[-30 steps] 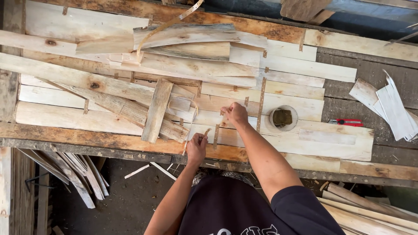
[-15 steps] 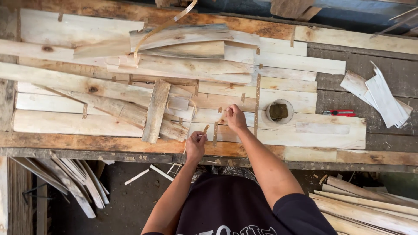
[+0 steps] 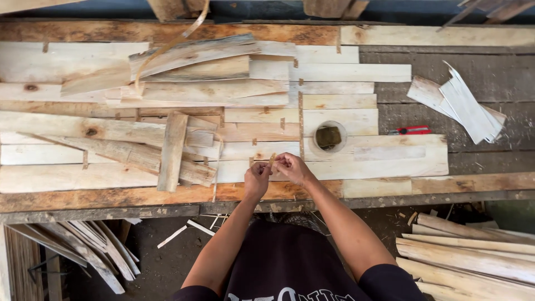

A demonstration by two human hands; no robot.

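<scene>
**Hands meet over a sliver of wood at the plank bench**

Where the rough workbench [image 3: 139, 198] runs the full width of the view, pale wooden slats [image 3: 334, 120] lie side by side across it, with loose offcuts [image 3: 173, 150] heaped over them on the left. The left hand [image 3: 257, 179] and right hand [image 3: 291, 167] meet near the bench's front edge, fingers pinched together on a small wood strip [image 3: 272, 161] held between them, just above the slats. A round tin [image 3: 329, 136] sits just beyond the hands; a red-handled tool [image 3: 411, 130] lies further right on bare dark boards, near a stack of thin white pieces [image 3: 462, 103]. Beyond the front edge, the dirt floor [image 3: 167, 256] holds scrap slats [image 3: 83, 245] at left and a pile of long strips [image 3: 468, 251] at right.
</scene>
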